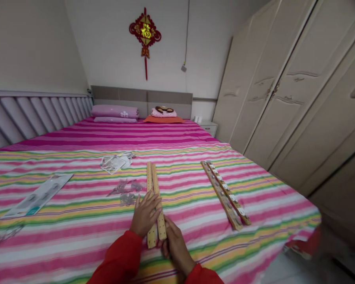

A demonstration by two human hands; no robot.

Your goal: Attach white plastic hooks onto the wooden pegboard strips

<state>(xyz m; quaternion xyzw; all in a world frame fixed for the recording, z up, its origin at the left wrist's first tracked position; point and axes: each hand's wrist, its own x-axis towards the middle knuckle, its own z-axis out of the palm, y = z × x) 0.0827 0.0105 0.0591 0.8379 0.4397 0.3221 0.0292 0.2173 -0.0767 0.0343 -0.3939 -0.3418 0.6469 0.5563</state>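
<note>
Two long pale wooden strips with rows of holes (154,189) lie side by side on the striped bedspread (77,221). My left hand (144,216) rests on top of them with fingers stretched flat across the wood. My right hand (174,243) grips the near end of the right strip, fingers curled round it. Both sleeves are red. A small heap of clear plastic hooks (126,192) lies just left of my left hand.
Another pair of wooden strips with white fittings (226,194) lies to the right. Torn plastic bags (115,161) and a long flat package (38,196) lie to the left. Pillows sit at the headboard; wardrobes (284,90) line the right wall.
</note>
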